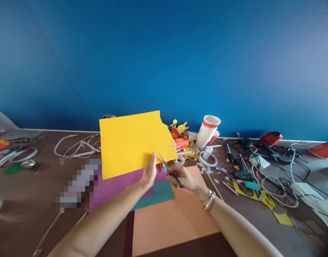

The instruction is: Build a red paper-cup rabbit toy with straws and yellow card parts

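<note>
My left hand (151, 171) pinches the lower edge of a yellow paper sheet (129, 142), thumb in front, and holds it up off the table. Small circles are drawn near the sheet's right side, and its upper right corner has a curved cut. Black-handled scissors (175, 179) are in my right hand (185, 178), with the blades at the sheet's lower right edge by my left thumb. Below both hands lie an orange sheet (174, 221), a teal sheet (161, 195) and a purple sheet (115, 187).
Stacked white paper cups (208, 131) stand behind my right hand, beside red cups (182, 143) and a tape roll (179, 160). On the right lie a glue gun (242, 170), tangled cables (276, 185) and yellow scraps (283, 218). White cables (80, 147) lie left, before a blue wall (164, 64).
</note>
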Available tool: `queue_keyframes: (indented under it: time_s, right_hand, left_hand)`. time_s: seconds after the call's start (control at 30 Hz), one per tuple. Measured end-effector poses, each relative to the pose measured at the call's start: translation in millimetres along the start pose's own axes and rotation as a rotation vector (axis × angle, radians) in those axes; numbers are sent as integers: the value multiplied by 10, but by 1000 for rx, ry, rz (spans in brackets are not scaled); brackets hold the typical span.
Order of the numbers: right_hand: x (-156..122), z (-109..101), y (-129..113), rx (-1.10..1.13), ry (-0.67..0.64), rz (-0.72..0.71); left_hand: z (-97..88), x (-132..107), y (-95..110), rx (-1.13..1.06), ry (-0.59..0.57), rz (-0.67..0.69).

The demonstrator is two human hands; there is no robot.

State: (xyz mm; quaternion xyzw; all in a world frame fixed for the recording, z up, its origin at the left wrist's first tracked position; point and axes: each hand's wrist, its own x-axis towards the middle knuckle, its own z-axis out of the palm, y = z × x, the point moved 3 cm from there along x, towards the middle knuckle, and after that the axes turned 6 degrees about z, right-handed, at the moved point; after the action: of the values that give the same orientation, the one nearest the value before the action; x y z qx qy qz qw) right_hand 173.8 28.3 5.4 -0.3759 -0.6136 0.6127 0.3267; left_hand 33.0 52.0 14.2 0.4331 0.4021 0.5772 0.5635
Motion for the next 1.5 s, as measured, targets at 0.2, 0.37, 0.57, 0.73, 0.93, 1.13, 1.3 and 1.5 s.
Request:
queue_keyframes:
  time_s: [0.2,0.37,0.57,0.73,0.93,1.13,1.3,1.5]
  right_hand:
    - [-3,13,-46,18,-16,-11]
    - [4,18,-8,-2,-8,-6]
    - [-1,58,-42,-15,22,-2]
    - [-7,96,-75,4,29,-8]
    - [-8,130,-36,64,58,20]
    - [-12,148,-24,73,76,23]
    - [7,181,19,128,73,9]
    - [14,207,24,107,117,46]
  left_hand:
    - [1,-7,8,9,15,-14]
    - [4,-10,16,-14,13,1]
    - [-3,-5,5,-9,11,-7]
    - [-4,-1,-12,-18,18,1]
    - [-8,7,-35,-40,32,-22]
    - [-2,5,-37,-44,28,-9]
    - [4,2,-34,-40,25,-11]
    - [5,-18,-47,-7,68,-51]
